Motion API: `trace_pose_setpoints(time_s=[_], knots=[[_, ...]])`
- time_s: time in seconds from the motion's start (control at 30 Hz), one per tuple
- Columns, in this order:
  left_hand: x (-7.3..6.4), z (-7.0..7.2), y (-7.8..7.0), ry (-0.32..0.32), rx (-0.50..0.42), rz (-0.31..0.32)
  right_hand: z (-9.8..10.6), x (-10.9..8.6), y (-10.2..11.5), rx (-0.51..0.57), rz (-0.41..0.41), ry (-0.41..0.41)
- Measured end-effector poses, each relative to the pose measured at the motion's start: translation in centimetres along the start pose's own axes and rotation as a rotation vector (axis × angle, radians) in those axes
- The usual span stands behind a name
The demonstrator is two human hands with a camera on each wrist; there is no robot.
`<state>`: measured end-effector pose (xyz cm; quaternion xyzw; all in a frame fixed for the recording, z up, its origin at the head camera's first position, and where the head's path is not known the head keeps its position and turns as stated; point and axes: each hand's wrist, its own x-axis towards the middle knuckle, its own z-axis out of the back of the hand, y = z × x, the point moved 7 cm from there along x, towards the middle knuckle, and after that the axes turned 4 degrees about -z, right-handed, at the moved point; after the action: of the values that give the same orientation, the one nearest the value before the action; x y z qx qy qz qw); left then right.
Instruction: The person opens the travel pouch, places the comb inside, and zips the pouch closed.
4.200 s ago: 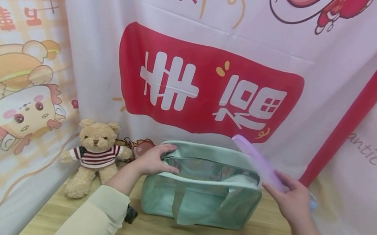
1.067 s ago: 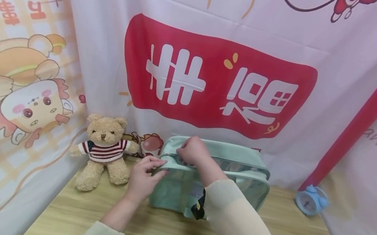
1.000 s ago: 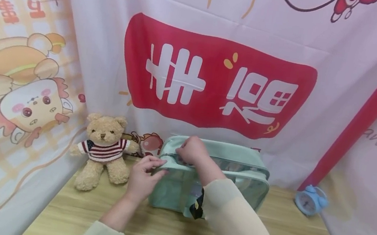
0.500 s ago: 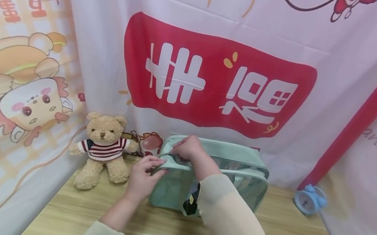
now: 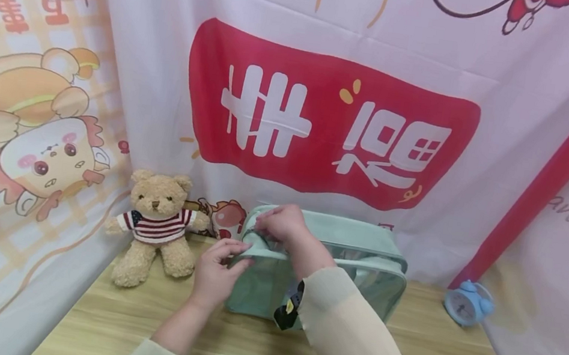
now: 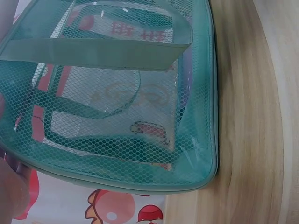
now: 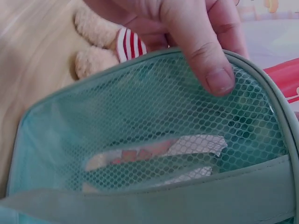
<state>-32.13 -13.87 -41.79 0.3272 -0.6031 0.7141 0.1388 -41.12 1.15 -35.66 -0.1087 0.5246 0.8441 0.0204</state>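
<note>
A mint-green mesh bag (image 5: 253,285) stands upright on the wooden table, its zipper line running along the top. My left hand (image 5: 216,271) pinches the bag's front top-left corner; in the right wrist view its thumb (image 7: 212,70) presses on the mesh, fingers behind the edge. My right hand (image 5: 283,223) reaches across to the top-left end of the opening, fingers curled on the zipper pull, which they hide. Through the mesh in the left wrist view, a purple strip (image 6: 187,77) shows inside the bag.
A teddy bear (image 5: 156,214) in a striped sweater sits left of the bag, close to the left hand. A light blue alarm clock (image 5: 466,303) stands to the right. Printed cloths hang behind and at both sides of the table (image 5: 248,354).
Earlier my right hand held a long purple thing over the bag's right side; it no longer holds it. In the last second that hand slid left along the zipper. The left hand stays at the corner.
</note>
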Motion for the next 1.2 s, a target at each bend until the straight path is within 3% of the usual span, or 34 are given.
trace_pose_setpoints(time_s=[0.17, 0.33, 0.4, 0.5, 0.63, 0.73, 0.8, 0.9, 1.03, 1.1, 1.2], knots=[[-0.1, -0.1, -0.1, -0.003, -0.007, 0.011, 0.4, -0.3, -0.7, 0.199, -0.07, -0.007], [0.0, 0.0, -0.3, 0.009, 0.022, 0.02, 0.5, -0.5, -0.9, 0.311, -0.087, 0.036], [0.4, 0.0, -0.3, 0.056, 0.016, 0.063, 0.5, -0.6, -0.9, 0.317, -0.083, 0.046], [1.7, -0.1, -0.2, 0.145, -0.022, 0.178, 0.7, -0.6, -0.6, 0.288, -0.068, 0.044], [3.7, -0.5, 0.9, 0.275, -0.003, 0.328, 0.8, -0.7, -0.3, 0.265, -0.053, 0.054], [4.4, -1.0, 2.2, 0.365, 0.055, 0.383, 0.7, -0.7, -0.4, 0.283, -0.053, 0.067], [4.6, -1.4, 2.8, 0.392, 0.055, 0.408, 0.7, -0.8, -0.6, 0.291, -0.056, 0.062], [4.8, -1.6, 3.4, 0.345, 0.113, 0.392, 0.6, -0.8, -0.8, 0.293, -0.066, 0.048], [5.0, -0.9, 3.1, 0.259, 0.245, 0.323, 0.0, -0.6, -0.9, 0.295, -0.073, 0.059], [5.2, -0.8, 2.8, 0.25, 0.285, 0.296, -0.2, -0.4, -0.9, 0.31, -0.074, 0.064], [5.4, -1.1, 2.5, 0.288, 0.313, 0.263, 0.1, -0.4, -1.0, 0.321, -0.084, 0.046]])
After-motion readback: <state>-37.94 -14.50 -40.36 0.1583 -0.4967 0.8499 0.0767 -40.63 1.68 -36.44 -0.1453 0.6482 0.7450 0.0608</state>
